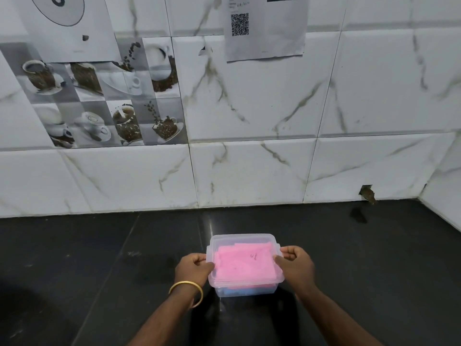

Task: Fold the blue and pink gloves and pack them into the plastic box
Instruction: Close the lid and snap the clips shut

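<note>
Between the two grips, the plastic box (245, 264) is sitting on the dark table (99, 258), long axis running hand to hand; left hand (193, 269) and right hand (294, 264) are pinching its lid ends, pink glove (245, 263) over blue glove (239, 291) inside.

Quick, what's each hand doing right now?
Left hand: fingers curled on the left edge of the plastic box.
Right hand: fingers curled on the box's right edge.
</note>
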Action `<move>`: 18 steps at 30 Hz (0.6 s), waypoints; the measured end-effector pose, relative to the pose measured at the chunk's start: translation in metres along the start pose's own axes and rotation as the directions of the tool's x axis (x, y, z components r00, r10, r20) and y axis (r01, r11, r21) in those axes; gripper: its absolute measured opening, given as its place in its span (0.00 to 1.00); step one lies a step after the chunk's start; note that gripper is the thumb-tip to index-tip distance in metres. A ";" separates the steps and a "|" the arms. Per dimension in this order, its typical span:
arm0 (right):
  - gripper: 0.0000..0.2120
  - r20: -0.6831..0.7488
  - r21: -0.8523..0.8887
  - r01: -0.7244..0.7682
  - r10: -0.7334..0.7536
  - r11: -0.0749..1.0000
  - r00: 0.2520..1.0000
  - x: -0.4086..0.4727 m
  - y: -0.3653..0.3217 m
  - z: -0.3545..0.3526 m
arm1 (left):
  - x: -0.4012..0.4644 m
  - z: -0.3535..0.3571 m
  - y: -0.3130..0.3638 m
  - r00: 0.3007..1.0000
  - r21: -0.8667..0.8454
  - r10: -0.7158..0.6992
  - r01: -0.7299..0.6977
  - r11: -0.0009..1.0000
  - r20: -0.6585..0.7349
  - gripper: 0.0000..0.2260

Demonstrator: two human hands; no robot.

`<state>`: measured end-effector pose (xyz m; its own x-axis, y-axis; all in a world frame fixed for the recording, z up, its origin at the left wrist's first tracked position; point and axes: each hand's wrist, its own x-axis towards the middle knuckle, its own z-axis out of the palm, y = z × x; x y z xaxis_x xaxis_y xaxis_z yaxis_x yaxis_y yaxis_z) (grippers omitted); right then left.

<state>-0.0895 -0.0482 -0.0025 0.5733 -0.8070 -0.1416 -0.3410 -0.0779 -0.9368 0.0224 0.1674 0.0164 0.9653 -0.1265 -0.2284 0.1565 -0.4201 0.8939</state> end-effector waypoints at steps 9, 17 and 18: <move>0.39 0.363 -0.687 0.569 -0.464 0.452 0.808 0.009 -0.020 0.025 | 0.018 0.024 0.008 0.821 0.751 0.476 -0.523 0.403 0.316 0.42; 0.39 0.478 -0.732 0.546 -0.263 0.408 0.838 0.024 -0.006 0.045 | 0.037 0.041 0.004 0.856 0.766 0.272 -0.516 0.383 0.440 0.44; 0.40 0.470 -0.733 0.539 -0.264 0.415 0.842 0.027 -0.005 0.047 | 0.039 0.042 0.006 0.859 0.772 0.262 -0.510 0.379 0.440 0.44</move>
<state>-0.0373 -0.0418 -0.0166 0.9232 -0.3838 -0.0218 -0.3782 -0.8965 -0.2307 0.0523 0.1221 -0.0036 0.7784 -0.6138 -0.1316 -0.5949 -0.7882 0.1573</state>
